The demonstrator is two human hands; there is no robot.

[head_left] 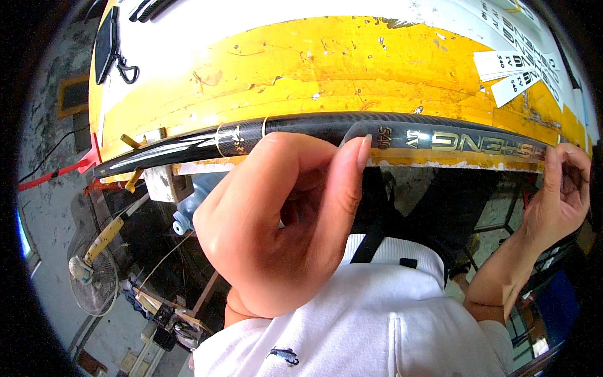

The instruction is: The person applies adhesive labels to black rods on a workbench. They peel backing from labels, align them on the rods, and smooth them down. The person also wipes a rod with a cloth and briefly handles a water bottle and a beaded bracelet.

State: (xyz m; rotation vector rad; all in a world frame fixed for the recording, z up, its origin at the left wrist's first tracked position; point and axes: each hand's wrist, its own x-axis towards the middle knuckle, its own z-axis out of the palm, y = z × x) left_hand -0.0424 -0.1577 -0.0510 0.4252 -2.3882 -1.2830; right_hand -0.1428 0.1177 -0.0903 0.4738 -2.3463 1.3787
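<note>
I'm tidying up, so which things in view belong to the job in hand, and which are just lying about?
Job in hand:
clear printed film, left hand pinching one end, right hand at the other
dark tube
yellow pegs either side of the tube
white printed strips, probably

Apparently lying about:
flat black device with a loop
fan
blue bottle

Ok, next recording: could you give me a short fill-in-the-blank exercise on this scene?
The left hand pinches the clear strip at its ____ (left or right) end.
The long rod is mainly ____ in colour.
The chipped tabletop just beyond the rod is ____.

Missing words: left; black; yellow.
</note>
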